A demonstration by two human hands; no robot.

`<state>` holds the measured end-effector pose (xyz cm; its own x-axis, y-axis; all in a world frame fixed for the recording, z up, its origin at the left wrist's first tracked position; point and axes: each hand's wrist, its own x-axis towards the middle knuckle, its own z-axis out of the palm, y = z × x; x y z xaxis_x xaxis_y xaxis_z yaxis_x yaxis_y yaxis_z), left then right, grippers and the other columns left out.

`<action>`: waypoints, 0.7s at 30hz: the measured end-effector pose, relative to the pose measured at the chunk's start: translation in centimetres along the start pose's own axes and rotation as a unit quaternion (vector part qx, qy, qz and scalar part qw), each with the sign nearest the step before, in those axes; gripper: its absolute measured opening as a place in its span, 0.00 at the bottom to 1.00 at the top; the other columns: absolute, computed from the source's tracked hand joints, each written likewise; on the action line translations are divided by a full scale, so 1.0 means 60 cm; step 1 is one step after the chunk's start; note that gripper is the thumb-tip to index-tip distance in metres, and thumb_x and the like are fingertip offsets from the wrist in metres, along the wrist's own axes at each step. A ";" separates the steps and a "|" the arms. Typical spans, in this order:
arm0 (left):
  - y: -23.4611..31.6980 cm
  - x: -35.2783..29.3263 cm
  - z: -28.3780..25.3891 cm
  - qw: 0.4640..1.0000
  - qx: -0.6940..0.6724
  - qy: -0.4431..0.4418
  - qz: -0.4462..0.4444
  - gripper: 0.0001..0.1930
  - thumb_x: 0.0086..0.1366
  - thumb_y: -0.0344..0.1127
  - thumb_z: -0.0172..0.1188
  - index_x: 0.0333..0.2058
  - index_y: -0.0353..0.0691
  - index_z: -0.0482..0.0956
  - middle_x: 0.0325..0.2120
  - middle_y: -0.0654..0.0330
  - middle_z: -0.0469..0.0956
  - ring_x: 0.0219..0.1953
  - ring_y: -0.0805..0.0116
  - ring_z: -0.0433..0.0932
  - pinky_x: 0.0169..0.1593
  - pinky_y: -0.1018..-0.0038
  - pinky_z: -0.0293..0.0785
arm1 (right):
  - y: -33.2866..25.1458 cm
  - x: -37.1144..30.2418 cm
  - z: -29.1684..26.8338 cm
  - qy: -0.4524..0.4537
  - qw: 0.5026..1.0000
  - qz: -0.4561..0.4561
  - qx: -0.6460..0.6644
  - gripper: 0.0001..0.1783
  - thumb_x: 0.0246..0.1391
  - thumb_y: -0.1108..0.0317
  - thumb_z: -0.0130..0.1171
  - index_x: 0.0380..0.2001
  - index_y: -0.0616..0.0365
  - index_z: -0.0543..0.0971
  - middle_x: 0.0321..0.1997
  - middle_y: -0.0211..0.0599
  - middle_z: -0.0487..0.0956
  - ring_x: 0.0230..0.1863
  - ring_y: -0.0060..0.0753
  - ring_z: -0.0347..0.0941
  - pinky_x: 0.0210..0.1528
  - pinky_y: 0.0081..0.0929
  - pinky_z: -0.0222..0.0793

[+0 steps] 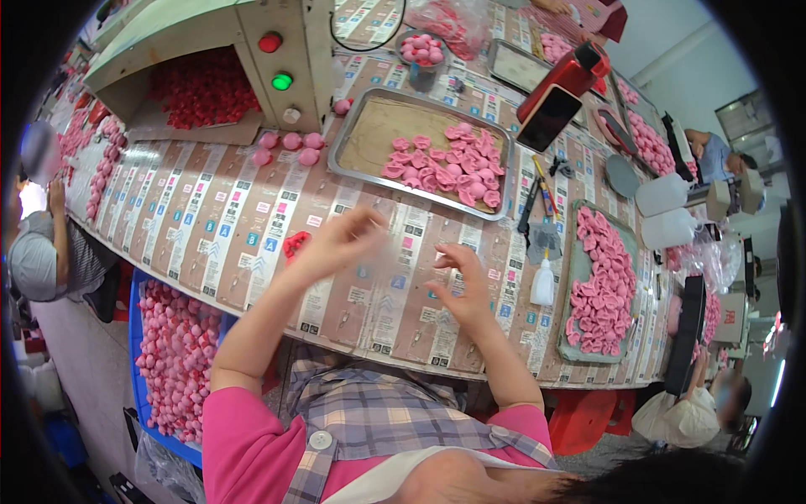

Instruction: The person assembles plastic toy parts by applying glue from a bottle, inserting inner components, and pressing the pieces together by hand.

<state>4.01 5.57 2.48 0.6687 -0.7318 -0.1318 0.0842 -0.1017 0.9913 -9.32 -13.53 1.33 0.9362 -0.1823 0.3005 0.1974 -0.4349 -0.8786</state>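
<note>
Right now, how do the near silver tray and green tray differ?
The silver tray lies mostly left to right; the green tray, front to back. The silver tray's pink pieces crowd its right part; the green tray's stretch nearly end to end. Both hold pink pieces.

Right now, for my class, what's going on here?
A person's left hand and right hand are raised over the table. The right is open, apparently empty; the left is too blurred to tell. A red piece lies by the left wrist. Beyond them, a metal tray holds pink pieces; a blue bin of pink balls stands at the left.
</note>
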 end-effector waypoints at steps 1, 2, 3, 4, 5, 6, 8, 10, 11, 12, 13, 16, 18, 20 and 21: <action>-0.008 0.006 0.037 0.999 -0.017 -0.051 0.001 0.09 0.59 0.30 0.53 0.39 0.37 0.68 0.26 0.66 0.71 0.29 0.80 0.71 0.34 0.83 0.68 | -0.001 0.000 0.003 0.003 1.000 0.001 -0.003 0.24 0.36 0.76 0.62 0.42 0.57 0.72 0.39 0.39 0.72 0.39 0.31 0.71 0.40 0.22 0.66; -0.005 0.015 0.077 0.997 0.021 -0.073 -0.035 0.09 0.59 0.31 0.52 0.38 0.38 0.67 0.26 0.66 0.71 0.30 0.80 0.71 0.34 0.83 0.67 | -0.002 -0.001 0.000 0.003 0.996 -0.073 -0.053 0.23 0.36 0.76 0.62 0.41 0.57 0.72 0.39 0.39 0.72 0.39 0.33 0.71 0.39 0.24 0.67; -0.026 0.020 0.104 0.992 -0.054 -0.105 0.041 0.08 0.60 0.31 0.51 0.38 0.38 0.66 0.25 0.66 0.71 0.30 0.81 0.70 0.35 0.83 0.67 | -0.004 -0.003 -0.004 -0.002 0.984 -0.145 -0.104 0.23 0.35 0.76 0.63 0.41 0.57 0.72 0.39 0.40 0.72 0.38 0.35 0.72 0.38 0.26 0.68; -0.040 0.029 0.115 0.991 -0.085 -0.100 0.004 0.08 0.61 0.32 0.50 0.38 0.39 0.66 0.25 0.66 0.71 0.30 0.82 0.70 0.34 0.84 0.67 | 0.005 -0.009 -0.009 0.008 0.982 -0.143 -0.127 0.21 0.35 0.76 0.62 0.39 0.58 0.74 0.38 0.41 0.72 0.36 0.39 0.72 0.37 0.28 0.69; -0.033 0.035 0.124 0.989 -0.111 -0.092 -0.036 0.07 0.62 0.33 0.49 0.38 0.39 0.65 0.25 0.65 0.71 0.29 0.82 0.70 0.34 0.84 0.68 | 0.008 -0.010 -0.016 0.011 0.981 -0.142 -0.129 0.21 0.35 0.76 0.62 0.39 0.58 0.74 0.38 0.41 0.72 0.36 0.39 0.72 0.37 0.28 0.69; -0.025 0.040 0.129 0.989 -0.110 -0.095 -0.036 0.07 0.62 0.33 0.49 0.38 0.39 0.65 0.25 0.65 0.71 0.29 0.82 0.70 0.34 0.84 0.68 | 0.012 -0.009 -0.023 0.019 0.983 -0.135 -0.126 0.20 0.35 0.76 0.62 0.38 0.58 0.74 0.37 0.40 0.73 0.36 0.39 0.72 0.36 0.27 0.69; -0.007 0.051 0.132 0.989 -0.095 -0.089 -0.074 0.08 0.63 0.34 0.47 0.39 0.38 0.65 0.26 0.65 0.72 0.29 0.81 0.71 0.33 0.84 0.69 | 0.013 -0.005 -0.029 0.029 0.984 -0.128 -0.120 0.19 0.35 0.76 0.62 0.37 0.59 0.74 0.36 0.40 0.73 0.35 0.39 0.72 0.35 0.27 0.70; -0.003 0.057 0.138 0.989 -0.094 -0.099 -0.060 0.09 0.63 0.35 0.46 0.39 0.37 0.65 0.26 0.64 0.72 0.29 0.81 0.71 0.33 0.84 0.69 | 0.001 0.002 -0.031 0.079 0.967 -0.164 -0.176 0.18 0.35 0.75 0.62 0.36 0.60 0.75 0.34 0.39 0.74 0.34 0.38 0.73 0.32 0.26 0.69; -0.001 0.062 0.139 0.988 -0.096 -0.109 -0.044 0.09 0.64 0.35 0.45 0.39 0.37 0.66 0.26 0.64 0.72 0.29 0.81 0.72 0.33 0.83 0.70 | -0.002 0.003 -0.033 0.081 0.968 -0.165 -0.173 0.18 0.35 0.75 0.62 0.36 0.60 0.75 0.34 0.39 0.74 0.34 0.38 0.73 0.32 0.26 0.69; 0.002 0.066 0.140 0.989 -0.093 -0.109 -0.045 0.09 0.64 0.35 0.45 0.39 0.37 0.66 0.26 0.64 0.72 0.29 0.81 0.72 0.33 0.83 0.70 | -0.003 0.003 -0.037 0.090 0.963 -0.172 -0.190 0.17 0.36 0.75 0.62 0.34 0.61 0.75 0.33 0.39 0.74 0.33 0.37 0.72 0.30 0.25 0.69; 0.006 0.071 0.141 0.990 -0.050 -0.119 -0.049 0.09 0.63 0.34 0.46 0.39 0.37 0.67 0.26 0.63 0.73 0.28 0.78 0.73 0.33 0.82 0.70 | -0.002 0.002 -0.041 0.098 0.957 -0.178 -0.207 0.15 0.36 0.75 0.62 0.33 0.61 0.75 0.33 0.40 0.74 0.32 0.35 0.72 0.29 0.25 0.68; 0.008 0.109 0.113 0.983 0.167 -0.075 0.033 0.09 0.60 0.35 0.48 0.38 0.39 0.70 0.25 0.60 0.75 0.28 0.69 0.74 0.33 0.76 0.70 | 0.014 -0.006 -0.052 0.103 0.985 -0.073 -0.119 0.11 0.39 0.75 0.60 0.30 0.61 0.74 0.30 0.38 0.73 0.30 0.31 0.71 0.29 0.22 0.67; 0.009 0.156 0.067 0.916 0.364 0.096 0.139 0.09 0.57 0.35 0.50 0.35 0.40 0.73 0.27 0.56 0.75 0.31 0.60 0.75 0.36 0.69 0.70 | 0.019 -0.005 -0.054 0.121 0.988 -0.047 -0.079 0.10 0.40 0.75 0.60 0.29 0.62 0.74 0.30 0.37 0.72 0.29 0.29 0.70 0.30 0.21 0.66; 0.002 0.205 0.004 0.863 0.422 0.241 0.139 0.09 0.56 0.36 0.51 0.34 0.41 0.74 0.30 0.55 0.75 0.35 0.56 0.74 0.39 0.66 0.69 | 0.023 -0.001 -0.051 0.138 0.990 -0.013 -0.021 0.08 0.42 0.74 0.59 0.28 0.62 0.74 0.29 0.35 0.71 0.28 0.25 0.67 0.33 0.19 0.64; -0.004 0.224 -0.025 0.838 0.455 0.275 0.121 0.10 0.55 0.38 0.51 0.34 0.41 0.74 0.31 0.54 0.75 0.37 0.56 0.73 0.40 0.65 0.69 | 0.024 0.003 -0.049 0.138 0.990 -0.017 -0.022 0.08 0.42 0.74 0.59 0.28 0.62 0.74 0.29 0.35 0.71 0.28 0.25 0.67 0.33 0.19 0.64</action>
<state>14.08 -3.19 0.47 0.8459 -0.4085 0.3429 -0.5333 -0.6510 0.5402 -9.74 -16.78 1.19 0.8133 -0.3978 0.4246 0.2088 -0.4816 -0.8511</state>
